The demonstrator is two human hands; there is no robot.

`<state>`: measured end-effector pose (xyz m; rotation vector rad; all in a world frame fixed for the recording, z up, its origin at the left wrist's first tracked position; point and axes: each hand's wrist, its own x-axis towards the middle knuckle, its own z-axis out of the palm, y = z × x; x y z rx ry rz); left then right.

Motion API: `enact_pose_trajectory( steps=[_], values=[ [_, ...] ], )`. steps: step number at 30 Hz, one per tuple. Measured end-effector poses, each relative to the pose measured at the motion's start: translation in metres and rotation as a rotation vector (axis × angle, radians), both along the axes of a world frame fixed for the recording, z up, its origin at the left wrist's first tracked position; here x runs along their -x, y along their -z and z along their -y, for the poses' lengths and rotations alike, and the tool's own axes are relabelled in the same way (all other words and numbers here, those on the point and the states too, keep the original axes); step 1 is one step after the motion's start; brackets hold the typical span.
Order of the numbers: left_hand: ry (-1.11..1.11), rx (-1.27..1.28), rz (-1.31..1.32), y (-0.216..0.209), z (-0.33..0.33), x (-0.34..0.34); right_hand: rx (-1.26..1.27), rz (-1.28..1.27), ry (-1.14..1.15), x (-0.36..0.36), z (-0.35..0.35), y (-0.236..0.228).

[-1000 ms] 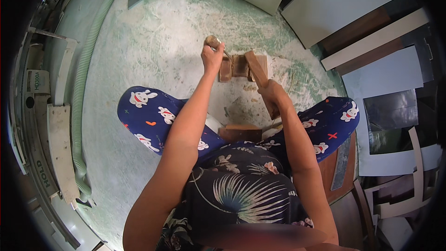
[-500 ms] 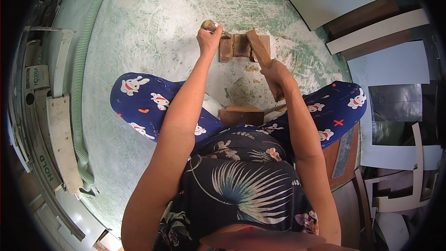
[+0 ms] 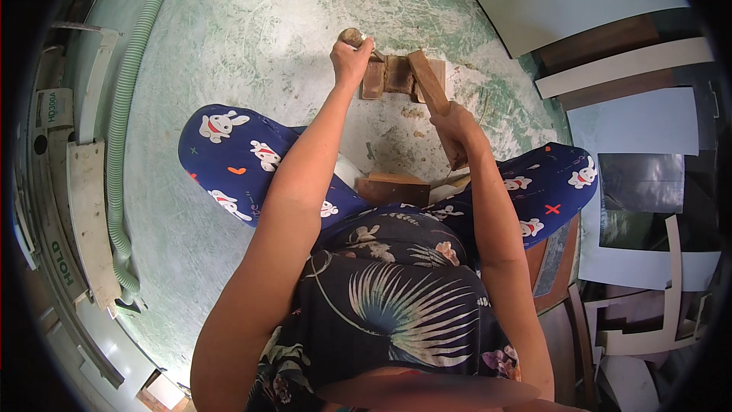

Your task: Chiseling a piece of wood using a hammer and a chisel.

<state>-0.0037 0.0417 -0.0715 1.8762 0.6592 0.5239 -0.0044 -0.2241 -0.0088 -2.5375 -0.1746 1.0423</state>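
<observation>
My left hand is closed around what looks like a chisel, its round wooden handle end showing above the fist. A short dark blade reaches from that fist toward a small wooden block on the floor. Beside this block lie a darker wooden block and a lighter one, partly covered. My right hand grips a long wooden bar, whose far end slants over the lighter block. Whether the bar touches it I cannot tell.
Between my crossed legs stands another wooden block. Wood crumbs lie on the worn green-white floor. A ribbed green hose and boards line the left. Panels and offcuts lean on the right.
My left hand with the chisel has shifted slightly right and up. The bar in my right hand has barely moved. The whole view has turned a little.
</observation>
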Motion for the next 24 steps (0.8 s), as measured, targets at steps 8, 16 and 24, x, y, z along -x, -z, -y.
enact_pose_trajectory(
  steps=[8,16,24],
  values=[
    [-0.019,0.043,-0.056,-0.014,0.004,0.000,0.000,0.004,0.026,0.003,-0.005,-0.010],
    [0.001,0.020,-0.170,-0.036,0.009,0.001,-0.047,0.059,0.014,0.008,0.001,-0.003],
    [0.011,0.015,-0.062,-0.025,0.015,-0.002,-0.073,0.047,0.016,0.008,-0.001,-0.013]
  ],
)
